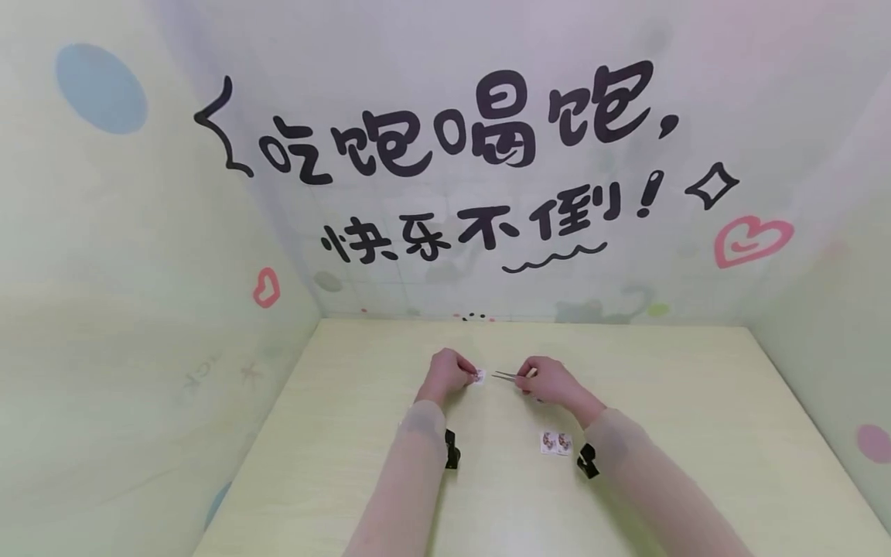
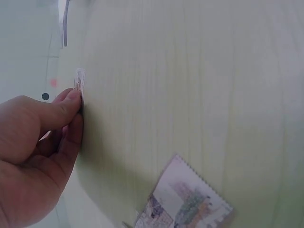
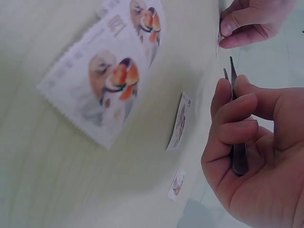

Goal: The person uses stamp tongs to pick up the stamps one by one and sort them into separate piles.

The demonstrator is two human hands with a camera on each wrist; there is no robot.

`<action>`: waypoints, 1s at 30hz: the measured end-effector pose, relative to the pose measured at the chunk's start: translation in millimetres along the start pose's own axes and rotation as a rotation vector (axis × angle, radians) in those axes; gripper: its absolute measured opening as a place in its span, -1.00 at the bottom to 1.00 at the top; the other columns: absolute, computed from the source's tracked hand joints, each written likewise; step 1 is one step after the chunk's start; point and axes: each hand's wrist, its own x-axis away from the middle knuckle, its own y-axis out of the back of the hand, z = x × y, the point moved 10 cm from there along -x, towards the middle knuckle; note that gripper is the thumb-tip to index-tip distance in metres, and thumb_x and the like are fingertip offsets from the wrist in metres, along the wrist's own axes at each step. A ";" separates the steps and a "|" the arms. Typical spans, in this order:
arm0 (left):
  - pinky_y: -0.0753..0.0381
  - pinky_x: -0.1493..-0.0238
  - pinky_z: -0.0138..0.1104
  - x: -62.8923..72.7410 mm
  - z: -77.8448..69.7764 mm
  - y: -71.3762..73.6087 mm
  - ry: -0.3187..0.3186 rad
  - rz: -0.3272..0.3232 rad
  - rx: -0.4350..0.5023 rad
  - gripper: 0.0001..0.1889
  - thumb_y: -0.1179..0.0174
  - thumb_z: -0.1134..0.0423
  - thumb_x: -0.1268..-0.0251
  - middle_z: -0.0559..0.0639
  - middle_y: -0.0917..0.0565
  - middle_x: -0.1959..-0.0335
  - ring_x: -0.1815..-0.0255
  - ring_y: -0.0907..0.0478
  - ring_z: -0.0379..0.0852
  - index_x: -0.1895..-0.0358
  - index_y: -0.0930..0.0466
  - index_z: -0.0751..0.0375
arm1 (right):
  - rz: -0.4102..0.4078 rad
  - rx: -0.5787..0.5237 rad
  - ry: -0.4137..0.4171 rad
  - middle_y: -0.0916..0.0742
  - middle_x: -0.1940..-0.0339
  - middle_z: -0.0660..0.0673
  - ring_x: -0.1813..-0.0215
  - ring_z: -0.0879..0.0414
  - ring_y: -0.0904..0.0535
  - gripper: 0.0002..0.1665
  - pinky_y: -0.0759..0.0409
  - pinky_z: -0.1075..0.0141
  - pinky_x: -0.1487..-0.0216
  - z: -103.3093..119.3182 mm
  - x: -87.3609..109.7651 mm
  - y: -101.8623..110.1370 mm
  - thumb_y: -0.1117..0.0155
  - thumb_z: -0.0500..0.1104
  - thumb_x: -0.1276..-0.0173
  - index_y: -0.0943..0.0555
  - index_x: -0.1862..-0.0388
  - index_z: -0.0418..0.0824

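Observation:
My left hand pinches a small postage stamp between thumb and fingers, low over the far middle of the table. In the left wrist view this stamp stands up past the fingertips, seen almost edge-on. My right hand holds metal tweezers with curled fingers. Their tips are a little apart with nothing between them, and point toward the stamp and left hand.
Nearer me, two perforated stamps with a bird picture lie side by side on the pale wooden table. Two more stamps lie near the right hand. Another stamp shows in the left wrist view. A lettered wall bounds the back.

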 end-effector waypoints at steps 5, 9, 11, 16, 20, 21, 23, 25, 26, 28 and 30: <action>-0.64 -0.25 -0.03 1.5 -4.5 -0.6 0.002 0.003 -0.009 -0.87 -0.50 0.50 -0.22 0.01 -0.77 0.24 0.04 -0.66 0.05 0.28 -0.85 0.20 | -0.013 0.057 -0.035 -0.75 0.37 -0.09 0.51 0.10 -0.49 -0.86 -0.47 0.28 0.50 5.8 -7.0 -5.7 -0.40 -0.11 -0.56 -0.68 0.13 -0.17; -0.66 -0.19 -0.08 0.6 -4.1 0.2 0.022 -0.004 -0.011 -0.88 -0.51 0.49 -0.23 -0.01 -0.75 0.27 0.12 -0.65 0.00 0.27 -0.84 0.19 | -0.031 0.106 -0.019 -0.73 0.32 -0.08 0.41 0.06 -0.53 -0.86 -0.50 0.25 0.42 12.4 -9.7 -7.4 -0.41 -0.12 -0.54 -0.69 0.12 -0.18; -0.66 -0.16 -0.08 0.4 -3.6 0.3 0.029 -0.005 -0.011 -0.88 -0.51 0.48 -0.23 -0.01 -0.74 0.28 0.14 -0.65 -0.01 0.26 -0.83 0.19 | -0.040 0.120 -0.007 -0.73 0.27 -0.08 0.33 0.03 -0.57 -0.86 -0.53 0.22 0.33 15.0 -10.8 -8.0 -0.42 -0.14 -0.52 -0.70 0.11 -0.19; -0.66 -0.18 -0.06 -1.4 -1.5 -2.5 0.050 0.000 -0.008 -0.88 -0.52 0.47 -0.23 -0.01 -0.73 0.29 0.14 -0.65 0.00 0.25 -0.81 0.20 | -0.044 0.136 -0.010 -0.74 0.21 -0.08 0.24 0.02 -0.60 -0.86 -0.57 0.19 0.18 15.6 -12.1 -11.7 -0.43 -0.15 -0.49 -0.71 0.11 -0.20; -0.65 -0.22 -0.05 -2.5 0.4 -4.1 0.060 -0.002 0.002 -0.88 -0.52 0.47 -0.24 0.00 -0.73 0.28 0.10 -0.66 0.02 0.25 -0.81 0.20 | -0.041 0.143 -0.016 -0.73 0.24 -0.08 0.25 0.03 -0.59 -0.85 -0.57 0.20 0.20 16.7 -11.2 -14.3 -0.43 -0.15 -0.50 -0.71 0.12 -0.21; -0.64 -0.23 -0.04 -2.3 0.3 -3.8 0.057 -0.004 0.002 -0.88 -0.52 0.47 -0.24 0.00 -0.73 0.27 0.10 -0.66 0.03 0.25 -0.81 0.20 | -0.042 0.146 -0.015 -0.73 0.24 -0.09 0.25 0.03 -0.59 -0.86 -0.56 0.21 0.20 17.2 -11.1 -14.4 -0.43 -0.15 -0.50 -0.70 0.11 -0.21; -0.64 -0.22 -0.04 -1.6 0.4 -2.9 0.052 -0.008 0.004 -0.88 -0.52 0.47 -0.25 0.01 -0.73 0.27 0.10 -0.66 0.03 0.24 -0.81 0.21 | -0.047 0.156 -0.014 -0.73 0.24 -0.09 0.25 0.02 -0.59 -0.86 -0.56 0.21 0.22 18.1 -10.8 -14.4 -0.42 -0.15 -0.50 -0.70 0.11 -0.21; -0.66 -0.20 -0.04 -1.1 0.7 -2.8 0.053 -0.006 0.012 -0.88 -0.51 0.47 -0.25 0.01 -0.73 0.27 0.13 -0.66 0.02 0.23 -0.81 0.21 | -0.054 0.167 -0.015 -0.73 0.23 -0.09 0.25 0.02 -0.58 -0.87 -0.56 0.20 0.21 18.4 -10.3 -13.8 -0.42 -0.15 -0.50 -0.71 0.11 -0.20; -0.66 -0.18 -0.05 -0.9 0.5 -3.0 0.054 -0.005 0.013 -0.88 -0.51 0.47 -0.26 0.01 -0.73 0.27 0.14 -0.66 0.01 0.23 -0.81 0.21 | -0.056 0.171 -0.017 -0.73 0.24 -0.08 0.25 0.02 -0.58 -0.87 -0.56 0.20 0.21 18.2 -9.8 -13.5 -0.42 -0.15 -0.50 -0.71 0.11 -0.20; -0.67 -0.14 -0.08 -0.6 0.5 -3.6 0.059 -0.002 0.018 -0.88 -0.50 0.48 -0.26 0.00 -0.72 0.27 0.17 -0.65 -0.01 0.23 -0.80 0.21 | -0.058 0.178 -0.019 -0.73 0.25 -0.07 0.25 0.02 -0.59 -0.87 -0.56 0.19 0.20 17.9 -8.9 -13.3 -0.42 -0.15 -0.50 -0.71 0.11 -0.19; -0.68 -0.12 -0.09 -0.6 0.2 -4.5 0.063 -0.002 0.021 -0.87 -0.49 0.50 -0.26 0.00 -0.71 0.28 0.18 -0.65 -0.02 0.23 -0.79 0.21 | -0.056 0.183 -0.017 -0.73 0.27 -0.06 0.25 0.03 -0.59 -0.88 -0.57 0.20 0.19 18.1 -8.3 -13.6 -0.42 -0.16 -0.50 -0.71 0.12 -0.19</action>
